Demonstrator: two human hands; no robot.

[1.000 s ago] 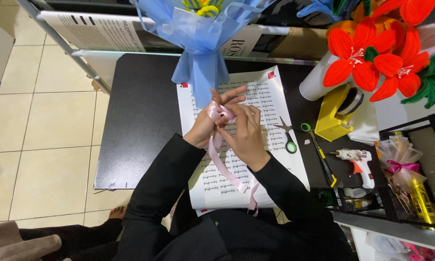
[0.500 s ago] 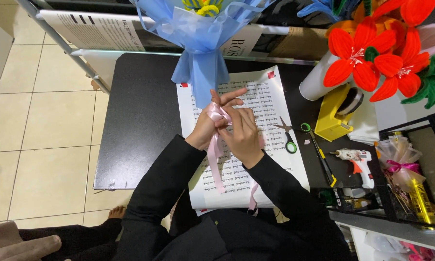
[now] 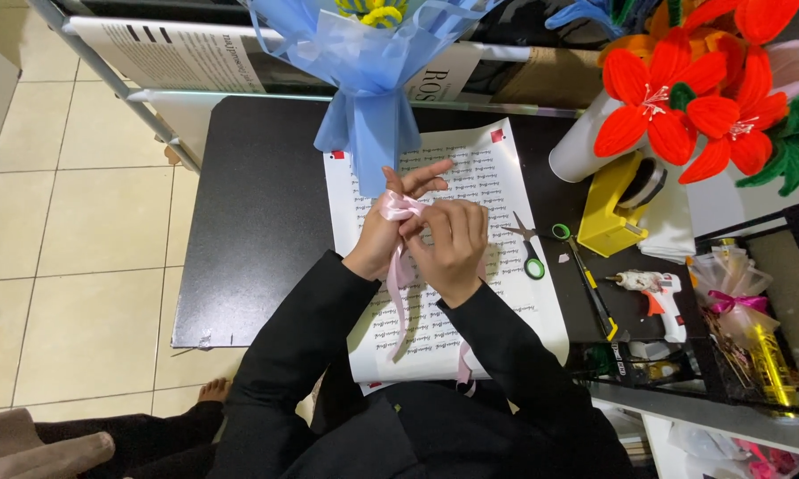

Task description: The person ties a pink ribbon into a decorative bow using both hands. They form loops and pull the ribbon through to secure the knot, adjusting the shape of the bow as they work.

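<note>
Little has shifted since the earlier frames: both hands stay bunched over the printed sheet, the fingers only slightly rearranged around the ribbon.

Pink and satiny, the ribbon (image 3: 398, 284) is a narrow flat band, looped into a small soft fold at the top of the grip, where the left hand (image 3: 389, 226) pinches it between thumb and fingers (two fingers stick out straight, away from the body). Right hand (image 3: 455, 244) curls over the same spot, its fingertips pressed onto the loop. Below the grip the ribbon's long axis runs back toward the person, one tail hanging down past the left wrist, a second end showing near the lap.

Under the hands lies a smooth white paper sheet (image 3: 506, 177) with rows of print, on a matte black table (image 3: 258, 222). Beyond the grip stands a bouquet (image 3: 368, 71) in crinkled, translucent blue wrap. Right of the grip lie green-handled scissors (image 3: 530, 253), a yellow tape dispenser (image 3: 617, 213) and a white glue gun (image 3: 652, 293); fuzzy red-orange flowers (image 3: 692, 106) rise further out.
</note>
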